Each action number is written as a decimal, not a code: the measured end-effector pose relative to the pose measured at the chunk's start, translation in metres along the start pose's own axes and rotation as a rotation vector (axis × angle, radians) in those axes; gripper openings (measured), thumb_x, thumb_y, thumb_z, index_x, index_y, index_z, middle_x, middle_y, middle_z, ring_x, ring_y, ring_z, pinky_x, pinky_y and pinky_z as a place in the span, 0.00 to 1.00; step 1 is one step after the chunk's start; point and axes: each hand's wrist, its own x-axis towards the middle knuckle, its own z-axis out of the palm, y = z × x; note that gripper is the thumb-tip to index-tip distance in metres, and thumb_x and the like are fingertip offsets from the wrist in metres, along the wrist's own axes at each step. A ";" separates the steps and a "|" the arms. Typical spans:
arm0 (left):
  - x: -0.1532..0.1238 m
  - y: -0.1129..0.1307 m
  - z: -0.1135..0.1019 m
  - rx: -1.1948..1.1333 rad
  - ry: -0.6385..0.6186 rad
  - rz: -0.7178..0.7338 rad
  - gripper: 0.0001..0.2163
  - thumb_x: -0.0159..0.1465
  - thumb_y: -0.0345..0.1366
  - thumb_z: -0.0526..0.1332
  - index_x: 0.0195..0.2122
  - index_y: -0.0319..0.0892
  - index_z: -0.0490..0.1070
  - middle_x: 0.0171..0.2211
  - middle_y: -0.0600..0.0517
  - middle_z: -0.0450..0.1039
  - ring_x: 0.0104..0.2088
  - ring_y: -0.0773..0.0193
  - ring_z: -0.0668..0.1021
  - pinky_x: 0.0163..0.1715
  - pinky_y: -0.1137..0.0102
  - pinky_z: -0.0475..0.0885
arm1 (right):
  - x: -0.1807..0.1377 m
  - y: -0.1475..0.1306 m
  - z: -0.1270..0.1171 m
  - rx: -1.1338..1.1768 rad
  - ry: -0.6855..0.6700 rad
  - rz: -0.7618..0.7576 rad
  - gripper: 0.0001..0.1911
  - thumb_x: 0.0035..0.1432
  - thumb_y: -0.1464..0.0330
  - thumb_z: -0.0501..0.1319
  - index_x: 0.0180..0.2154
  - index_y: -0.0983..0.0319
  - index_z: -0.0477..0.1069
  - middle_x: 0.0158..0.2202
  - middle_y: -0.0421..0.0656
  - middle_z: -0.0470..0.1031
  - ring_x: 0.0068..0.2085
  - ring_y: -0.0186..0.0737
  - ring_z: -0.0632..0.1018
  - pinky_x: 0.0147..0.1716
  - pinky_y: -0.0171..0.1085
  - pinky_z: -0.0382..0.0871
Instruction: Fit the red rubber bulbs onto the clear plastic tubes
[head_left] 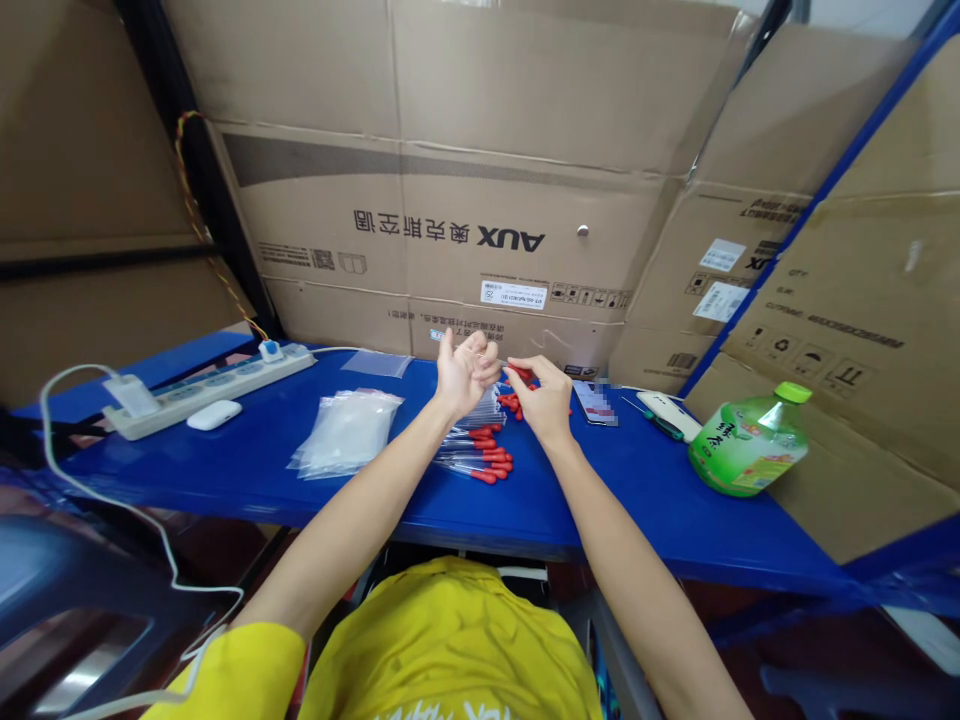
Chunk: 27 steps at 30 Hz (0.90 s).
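Observation:
Both my hands meet above the middle of the blue table (247,470). My left hand (461,370) is raised with its fingers curled around the thin clear stem of a dropper. My right hand (541,395) pinches a red-bulbed dropper (519,373) at the fingertips, right next to my left fingers. Below my hands lies a row of clear droppers with red bulbs (484,458), and several more red bulbs (512,403) lie just behind them. A stack of clear plastic bags (345,430) rests to the left of the droppers.
A white power strip (210,388) with a plugged adapter and a white earbud case (214,414) sit at the left. A phone (596,402), a white tool (669,414) and a tilted green drink bottle (746,442) lie at the right. Cardboard boxes (465,240) wall the back.

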 end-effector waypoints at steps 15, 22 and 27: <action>-0.001 -0.001 0.002 -0.132 0.028 0.053 0.20 0.75 0.48 0.43 0.28 0.44 0.52 0.23 0.59 0.50 0.15 0.72 0.53 0.15 0.75 0.49 | -0.002 0.005 0.005 0.117 -0.084 0.165 0.11 0.63 0.62 0.65 0.43 0.59 0.81 0.39 0.45 0.84 0.36 0.43 0.82 0.40 0.39 0.76; 0.004 0.009 -0.005 -0.155 0.050 0.091 0.18 0.75 0.45 0.43 0.28 0.44 0.49 0.21 0.60 0.45 0.13 0.74 0.50 0.14 0.74 0.46 | -0.005 0.006 0.008 0.253 -0.107 0.210 0.11 0.62 0.60 0.66 0.43 0.58 0.80 0.38 0.42 0.85 0.37 0.43 0.84 0.41 0.40 0.79; 0.004 0.007 -0.004 -0.172 0.058 0.068 0.18 0.75 0.45 0.45 0.28 0.44 0.49 0.21 0.61 0.45 0.13 0.74 0.49 0.14 0.74 0.45 | -0.006 0.009 0.012 0.390 -0.082 0.291 0.12 0.60 0.58 0.68 0.41 0.58 0.80 0.35 0.42 0.84 0.35 0.44 0.86 0.38 0.40 0.80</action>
